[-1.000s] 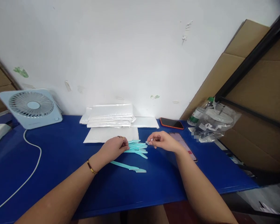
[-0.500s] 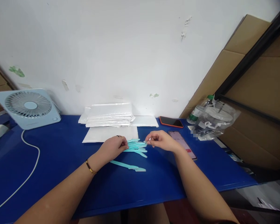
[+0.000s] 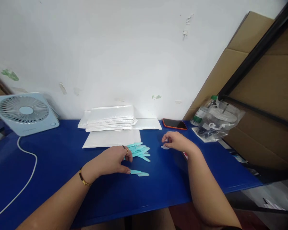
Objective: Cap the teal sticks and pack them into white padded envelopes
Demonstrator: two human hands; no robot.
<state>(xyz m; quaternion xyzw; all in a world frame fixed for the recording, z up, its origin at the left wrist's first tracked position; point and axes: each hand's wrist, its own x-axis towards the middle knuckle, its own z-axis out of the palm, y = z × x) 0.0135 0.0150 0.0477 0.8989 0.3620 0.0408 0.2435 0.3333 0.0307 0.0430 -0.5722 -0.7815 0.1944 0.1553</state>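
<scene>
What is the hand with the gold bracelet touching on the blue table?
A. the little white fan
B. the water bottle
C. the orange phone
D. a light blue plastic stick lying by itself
D: the left hand, the one with the bracelet, has its fingertips on the single light blue stick lying apart from the pile of sticks; the phone, fan and bottle are far from it.

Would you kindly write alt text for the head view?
On a blue table, the left hand rests on a single teal razor near a teal pile, while the right hand sets a small clear cap down.
</scene>
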